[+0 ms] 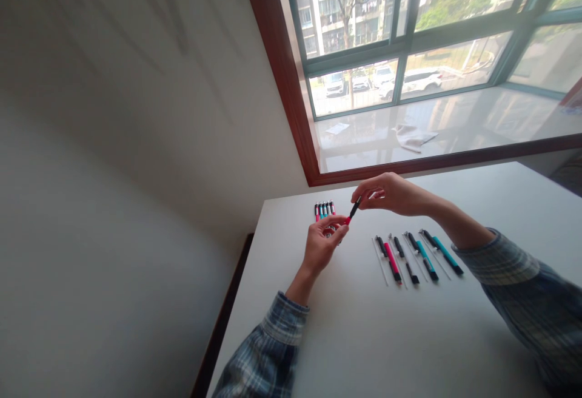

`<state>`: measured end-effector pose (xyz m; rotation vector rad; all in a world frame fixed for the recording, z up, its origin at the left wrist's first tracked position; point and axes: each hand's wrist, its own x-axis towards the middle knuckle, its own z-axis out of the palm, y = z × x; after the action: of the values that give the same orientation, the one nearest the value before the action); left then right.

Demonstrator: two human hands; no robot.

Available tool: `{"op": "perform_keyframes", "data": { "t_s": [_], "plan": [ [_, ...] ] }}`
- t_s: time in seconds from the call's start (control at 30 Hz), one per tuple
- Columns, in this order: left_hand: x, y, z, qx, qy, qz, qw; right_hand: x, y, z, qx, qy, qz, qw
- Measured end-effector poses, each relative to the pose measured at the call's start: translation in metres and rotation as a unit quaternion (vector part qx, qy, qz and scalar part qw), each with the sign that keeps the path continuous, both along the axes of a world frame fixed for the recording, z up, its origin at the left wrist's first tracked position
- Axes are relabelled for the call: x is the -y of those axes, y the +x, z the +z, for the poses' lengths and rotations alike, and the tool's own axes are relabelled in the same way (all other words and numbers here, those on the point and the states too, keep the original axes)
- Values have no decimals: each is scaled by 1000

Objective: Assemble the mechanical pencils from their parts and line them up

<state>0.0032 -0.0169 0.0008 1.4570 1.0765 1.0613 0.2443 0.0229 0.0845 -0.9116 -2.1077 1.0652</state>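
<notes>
My left hand (324, 241) is curled around the red end of a pen (351, 213) above the white table (364, 337). My right hand (388, 193) pinches the black upper part of that same pen from the right. Both hands hover just in front of a small row of red and teal pens (324, 208) lying near the table's far edge. Pen parts (416, 255), red, teal and black barrels with thin white refills, lie side by side to the right of my left hand.
A wall stands to the left. Behind the table a wide window sill (454, 128) holds a crumpled cloth (411, 137) and a paper sheet (337, 128). Parked cars and buildings show through the window.
</notes>
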Motion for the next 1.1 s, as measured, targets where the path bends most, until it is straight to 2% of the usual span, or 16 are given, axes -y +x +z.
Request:
{"op": "perform_keyframes", "data": {
  "t_s": [0.27, 0.63, 0.87, 1.1],
  "plan": [
    [-2, 0, -1, -17, 10, 6, 1000, 0, -2, 2, 21, -3, 6, 1000],
    [1, 1, 6, -49, 24, 14, 998, 4, -3, 5, 157, 87, -53, 982],
    [1, -1, 3, -53, 26, 16, 998, 3, 3, 8, 69, 43, -14, 997],
    [0, -1, 1, -55, 25, 19, 998, 2, 3, 8, 78, 67, -18, 994]
  ]
}}
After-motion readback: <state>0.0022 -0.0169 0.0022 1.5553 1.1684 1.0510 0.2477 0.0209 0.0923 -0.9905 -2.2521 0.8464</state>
